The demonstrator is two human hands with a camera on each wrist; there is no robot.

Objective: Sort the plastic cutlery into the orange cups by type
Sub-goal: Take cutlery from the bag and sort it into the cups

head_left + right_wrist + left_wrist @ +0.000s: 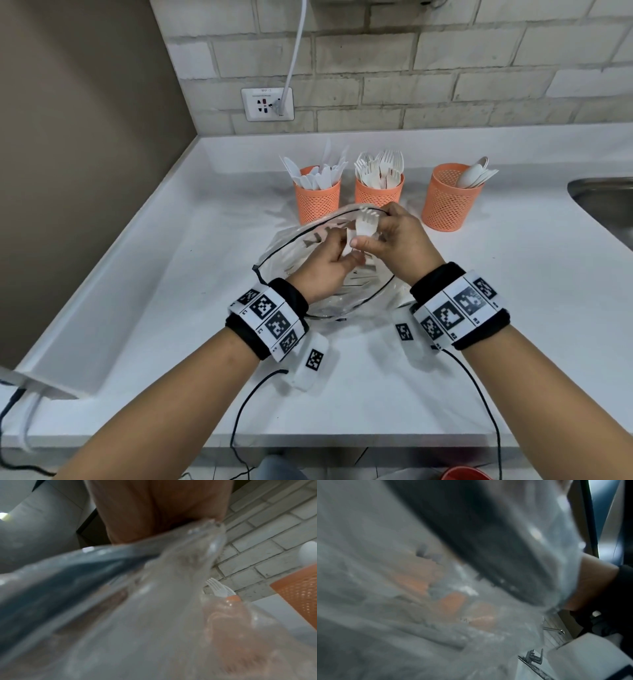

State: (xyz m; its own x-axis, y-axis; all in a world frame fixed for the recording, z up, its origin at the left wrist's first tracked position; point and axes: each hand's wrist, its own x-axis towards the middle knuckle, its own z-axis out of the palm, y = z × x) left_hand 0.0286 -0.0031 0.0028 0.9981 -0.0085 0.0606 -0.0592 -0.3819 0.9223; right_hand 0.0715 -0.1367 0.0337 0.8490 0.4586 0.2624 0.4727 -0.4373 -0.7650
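Three orange mesh cups stand in a row at the back: a left cup [317, 202] with knives, a middle cup [378, 193] with forks and a right cup [447, 202] with a few spoons. In front lies a clear plastic bag [291, 250] with a black rim, its mouth open. Both hands meet over the mouth. My right hand [371, 236] grips a small bunch of white forks [366, 224], tines pointing away. My left hand [339, 246] pinches the bunch's lower part. Blurred bag film [402, 588] [120, 615] fills both wrist views. Fork tines [217, 588] show in the right wrist view.
The white counter [171, 308] meets a brown wall on the left and a brick wall with a socket [267, 103] behind. A steel sink [606, 202] lies at the right edge. Black cables [479, 394] trail off the front edge.
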